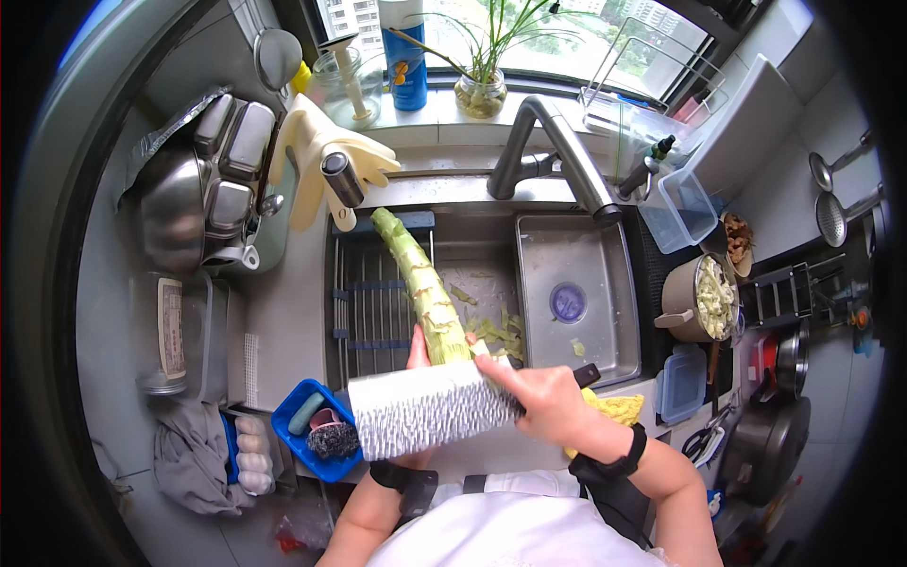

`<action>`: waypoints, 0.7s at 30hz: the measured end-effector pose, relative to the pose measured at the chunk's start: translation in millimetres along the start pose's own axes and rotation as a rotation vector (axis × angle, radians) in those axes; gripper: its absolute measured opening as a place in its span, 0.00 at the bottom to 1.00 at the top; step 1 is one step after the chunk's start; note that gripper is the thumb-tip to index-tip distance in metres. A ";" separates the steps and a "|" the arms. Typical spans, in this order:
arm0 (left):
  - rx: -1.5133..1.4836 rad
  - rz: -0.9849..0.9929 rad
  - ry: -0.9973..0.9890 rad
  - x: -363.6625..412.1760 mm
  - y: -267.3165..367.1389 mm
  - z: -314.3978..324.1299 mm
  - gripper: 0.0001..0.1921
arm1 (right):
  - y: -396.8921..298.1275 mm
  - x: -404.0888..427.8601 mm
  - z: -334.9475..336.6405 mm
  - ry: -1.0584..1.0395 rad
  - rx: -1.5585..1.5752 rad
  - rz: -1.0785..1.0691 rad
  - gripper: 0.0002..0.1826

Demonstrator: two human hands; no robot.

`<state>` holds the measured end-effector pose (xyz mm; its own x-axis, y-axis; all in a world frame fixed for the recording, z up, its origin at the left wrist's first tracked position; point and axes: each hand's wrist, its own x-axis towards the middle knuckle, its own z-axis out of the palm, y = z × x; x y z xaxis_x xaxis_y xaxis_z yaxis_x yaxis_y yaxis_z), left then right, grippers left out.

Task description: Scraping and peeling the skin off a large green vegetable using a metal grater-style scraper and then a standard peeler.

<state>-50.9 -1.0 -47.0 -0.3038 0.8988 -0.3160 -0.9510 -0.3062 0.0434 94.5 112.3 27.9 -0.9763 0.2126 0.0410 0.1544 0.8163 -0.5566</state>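
Observation:
My right hand (556,404) grips the handle of a broad cleaver (436,407), its hammered steel blade lying across the near end of a long pale-green celtuce stem (427,294). A finger of that hand rests along the blade's top edge. Mostly hidden behind the blade, my left hand (418,349) holds the stem's near end from below. The stem points away from me over the sink (468,241), bearing patches of skin along its length. Green peelings (499,332) lie on the sink bottom under it.
A slatted drying rack (375,298) and a steel tray (528,298) sit in the sink, below the faucet (560,142). A blue basket (301,397) with scrubbers is at near left. Rubber gloves (312,135) hang far left; a pot (684,305) of cut food stands right.

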 end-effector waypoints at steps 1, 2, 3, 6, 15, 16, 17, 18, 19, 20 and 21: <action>0.004 -0.039 -0.167 3.7 2.4 -10.8 0.29 | -4.9 -4.8 -1.8 -0.025 -0.015 -0.022 0.45; 0.034 -0.097 -0.140 1.7 5.7 -20.7 0.30 | -7.3 -5.8 -2.0 -0.036 -0.058 -0.064 0.44; 0.031 -0.106 -0.140 -1.2 3.3 -12.2 0.30 | -7.3 -2.9 -3.4 -0.035 -0.060 -0.055 0.44; 0.165 0.119 0.225 -1.4 -6.9 3.2 0.31 | -1.0 10.7 -3.0 0.030 -0.151 -0.013 0.42; 0.162 0.135 0.317 0.2 -7.4 -6.0 0.32 | 13.8 23.9 7.2 0.005 -0.161 -0.006 0.39; 0.190 0.101 0.220 -0.9 -3.7 -13.4 0.32 | 12.0 23.9 9.8 0.018 -0.173 -0.012 0.38; 0.218 0.066 0.123 -2.8 0.0 -20.2 0.31 | 8.1 23.0 8.7 0.017 -0.170 -0.017 0.38; 0.216 0.063 0.126 -4.3 -0.3 -15.4 0.31 | 3.6 19.8 6.1 0.000 -0.184 -0.013 0.38; 0.109 0.013 0.121 -7.2 -0.8 -7.3 0.31 | 1.6 18.1 4.8 -0.018 -0.197 -0.008 0.38; 0.001 -0.037 0.116 -7.7 -1.6 -2.8 0.31 | 2.5 18.4 5.0 -0.016 -0.205 -0.056 0.37; 0.000 -0.032 0.117 -5.9 -4.3 -3.2 0.31 | 2.2 21.4 5.8 -0.018 -0.204 -0.060 0.37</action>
<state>-44.8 -6.0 -48.4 -0.2644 0.8655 -0.4255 -0.9601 -0.2779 0.0315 73.0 115.5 22.8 -0.9870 0.1519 0.0532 0.1214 0.9194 -0.3740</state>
